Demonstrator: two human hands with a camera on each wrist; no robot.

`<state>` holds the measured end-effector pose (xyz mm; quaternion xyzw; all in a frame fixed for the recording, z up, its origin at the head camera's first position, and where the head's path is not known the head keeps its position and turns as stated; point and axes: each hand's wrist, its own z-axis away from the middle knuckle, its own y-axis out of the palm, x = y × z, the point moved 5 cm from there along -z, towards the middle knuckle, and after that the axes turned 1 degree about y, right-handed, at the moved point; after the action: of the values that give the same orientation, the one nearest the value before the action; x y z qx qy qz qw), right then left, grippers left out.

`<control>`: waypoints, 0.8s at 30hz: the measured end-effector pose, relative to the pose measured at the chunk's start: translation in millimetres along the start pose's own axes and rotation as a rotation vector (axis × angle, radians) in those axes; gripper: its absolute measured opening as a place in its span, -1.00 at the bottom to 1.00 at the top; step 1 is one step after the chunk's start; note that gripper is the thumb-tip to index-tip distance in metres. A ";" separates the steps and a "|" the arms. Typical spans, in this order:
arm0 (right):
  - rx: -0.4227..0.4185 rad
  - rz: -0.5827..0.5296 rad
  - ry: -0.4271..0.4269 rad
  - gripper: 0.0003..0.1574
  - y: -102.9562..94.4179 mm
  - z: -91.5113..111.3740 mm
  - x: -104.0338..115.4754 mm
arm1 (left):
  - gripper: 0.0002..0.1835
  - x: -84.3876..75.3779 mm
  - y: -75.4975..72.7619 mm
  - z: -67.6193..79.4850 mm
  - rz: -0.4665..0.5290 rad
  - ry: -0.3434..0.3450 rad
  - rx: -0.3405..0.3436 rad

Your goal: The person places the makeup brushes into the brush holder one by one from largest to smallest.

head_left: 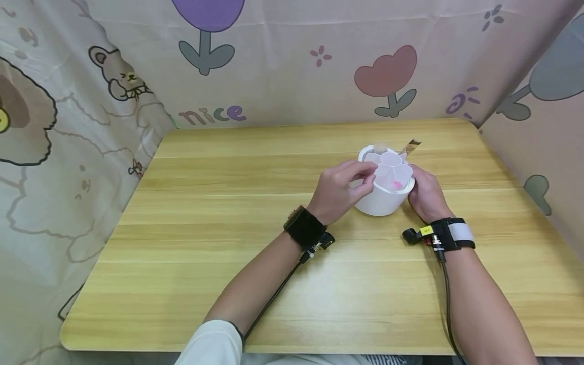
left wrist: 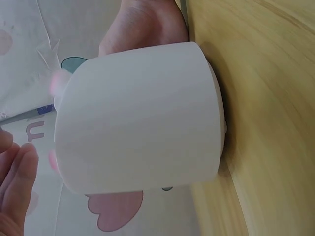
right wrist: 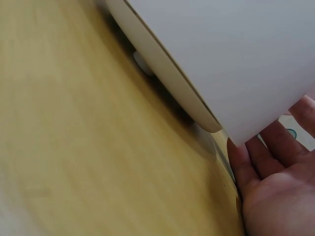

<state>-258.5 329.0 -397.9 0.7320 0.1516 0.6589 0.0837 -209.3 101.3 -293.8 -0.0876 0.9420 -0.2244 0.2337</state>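
Note:
A round white tub [head_left: 382, 203] stands at the right of the table, with a translucent flower-shaped piece [head_left: 390, 170] across its top. Pink spots show near the front of the flower. A brown-gold strip [head_left: 410, 147] sticks up at the tub's back right, and a beige round thing [head_left: 379, 148] sits by the back rim. My right hand [head_left: 426, 192] grips the tub's right side; its fingers [right wrist: 275, 147] reach behind the wall. Over the left rim hovers my left hand [head_left: 339, 185], thumb and fingers loosely bent with a gap between them. From the left wrist, its fingertips [left wrist: 27, 160] are apart from the rim.
The wood-grain table [head_left: 205, 228] stretches widely to the left and front. Printed curtains [head_left: 283, 76] hang behind and on both sides. Black wrist bands with cameras [head_left: 305, 228] sit on both wrists, cables [head_left: 447, 299] trailing along the forearms. Small feet [right wrist: 142, 64] show under the tub.

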 end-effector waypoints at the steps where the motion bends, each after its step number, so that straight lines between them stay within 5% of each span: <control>1: -0.001 -0.001 -0.001 -0.70 -0.5 0.2 0.0 | -0.80 0.6 -0.6 0.4 0.003 0.000 -0.001; 24: 0.003 0.025 0.001 -0.67 1.0 1.6 0.3 | -0.85 10.1 -9.7 7.3 0.003 -0.084 0.028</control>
<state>-256.7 328.3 -397.5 0.7337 0.1435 0.6600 0.0744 -214.1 87.2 -299.1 -0.0921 0.9282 -0.2334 0.2747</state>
